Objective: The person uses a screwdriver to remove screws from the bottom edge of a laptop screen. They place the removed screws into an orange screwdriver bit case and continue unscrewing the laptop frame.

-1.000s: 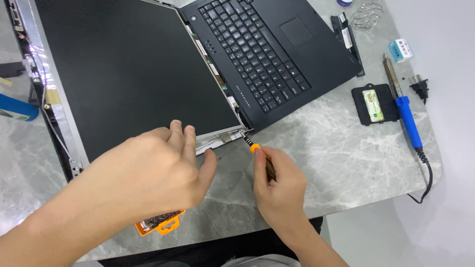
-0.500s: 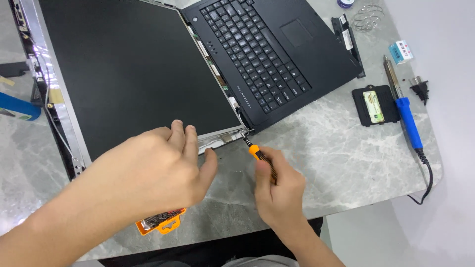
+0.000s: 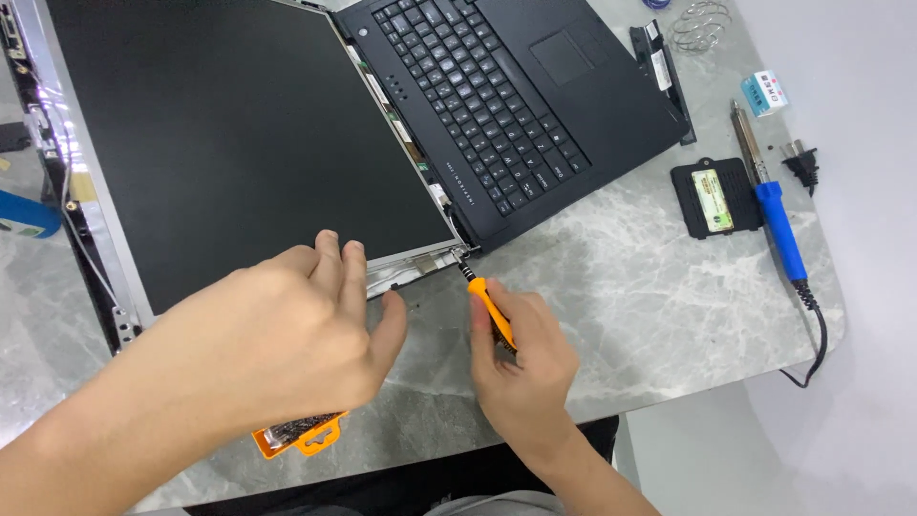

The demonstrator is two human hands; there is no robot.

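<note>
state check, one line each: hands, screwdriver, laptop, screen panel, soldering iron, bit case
left hand: open, fingers resting on the panel's lower edge
right hand: closed around the screwdriver
screwdriver: tip at the hinge corner
laptop: opened flat, screen bezel off
screen panel: dark, metal frame exposed
soldering iron: lying on the table, unplugged
orange bit case: partly hidden under the left hand

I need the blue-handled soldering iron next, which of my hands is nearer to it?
Right. Your right hand, holding the orange screwdriver, is left of the soldering iron; your left hand rests farther left on the laptop screen.
</note>
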